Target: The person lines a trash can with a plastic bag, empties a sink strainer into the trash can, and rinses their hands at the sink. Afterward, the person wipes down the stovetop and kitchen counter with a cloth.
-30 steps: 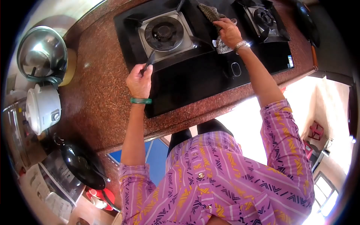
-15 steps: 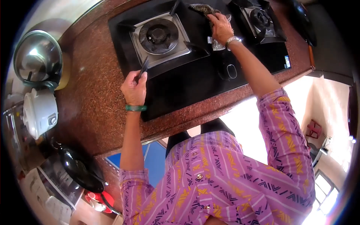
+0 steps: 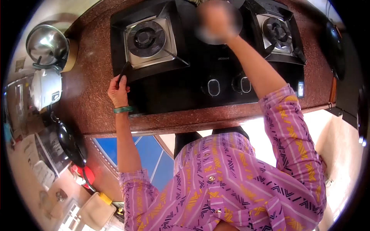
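Note:
My left hand [image 3: 118, 91], a green bangle at its wrist, is closed with thumb and fingers pinching the black front-left prong [image 3: 125, 69] of the pan support around the left burner [image 3: 146, 39]. Between the two burners, my right hand [image 3: 217, 21] reaches to the back of the black gas stove [image 3: 165, 94]. A round blur covers it, so its fingers cannot be made out. Just past it, at the top edge of the view, a bit of dark patterned cloth [image 3: 197, 1] shows; most of the cloth is hidden.
The right burner [image 3: 276, 32] and two control knobs [image 3: 211, 87] are on the stove. On the speckled red-brown counter [image 3: 90, 77], a metal bowl [image 3: 47, 44] and a white rice cooker [image 3: 47, 88] stand at left. Black pans [image 3: 70, 138] lie at both sides.
The view has shifted, and the stove shows more to the right. My right hand has moved toward the back of the stove, the cloth moving with it. My left hand still pinches the prong.

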Motion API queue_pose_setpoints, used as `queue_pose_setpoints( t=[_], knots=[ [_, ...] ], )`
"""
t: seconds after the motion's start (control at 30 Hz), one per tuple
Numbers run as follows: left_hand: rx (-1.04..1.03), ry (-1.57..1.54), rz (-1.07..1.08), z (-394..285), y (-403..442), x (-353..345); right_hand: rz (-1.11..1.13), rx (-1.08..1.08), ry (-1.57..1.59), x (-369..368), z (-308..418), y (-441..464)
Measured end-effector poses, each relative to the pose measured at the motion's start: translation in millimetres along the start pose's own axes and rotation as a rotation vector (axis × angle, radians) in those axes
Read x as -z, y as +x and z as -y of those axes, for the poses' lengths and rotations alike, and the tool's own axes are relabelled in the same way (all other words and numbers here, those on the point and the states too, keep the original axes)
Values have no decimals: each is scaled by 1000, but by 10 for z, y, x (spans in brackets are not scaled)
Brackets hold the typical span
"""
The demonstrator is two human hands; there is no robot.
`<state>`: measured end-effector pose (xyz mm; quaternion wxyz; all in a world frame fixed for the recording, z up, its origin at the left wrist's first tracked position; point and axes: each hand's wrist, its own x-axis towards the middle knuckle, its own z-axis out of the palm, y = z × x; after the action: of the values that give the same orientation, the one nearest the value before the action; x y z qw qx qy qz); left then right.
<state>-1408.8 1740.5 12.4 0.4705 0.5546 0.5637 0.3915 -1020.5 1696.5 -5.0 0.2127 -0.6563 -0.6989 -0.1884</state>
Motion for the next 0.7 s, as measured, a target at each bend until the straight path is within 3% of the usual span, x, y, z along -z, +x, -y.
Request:
queue_pose_setpoints(
  t=[0.1,0.13,0.27,0.37,0.57,0.7],
  knots=[
    [36,-10,-69,16,-73,-24,-40,128,30,84,33,-64],
    [65,0,-95,4,-90,-37,164,119,42,387,161,-113],
    [71,-43,-109,51,-104,-23,124,56,133,327,262,-496],
    [45,-78,-90,65,-49,-20,248,92,141,378,161,-402],
    [56,-5,-33,39,22,89,164,42,96,149,63,-37],
    [136,89,31,-47,-6,84,259,-47,64,-5,-23,27]
  ],
)
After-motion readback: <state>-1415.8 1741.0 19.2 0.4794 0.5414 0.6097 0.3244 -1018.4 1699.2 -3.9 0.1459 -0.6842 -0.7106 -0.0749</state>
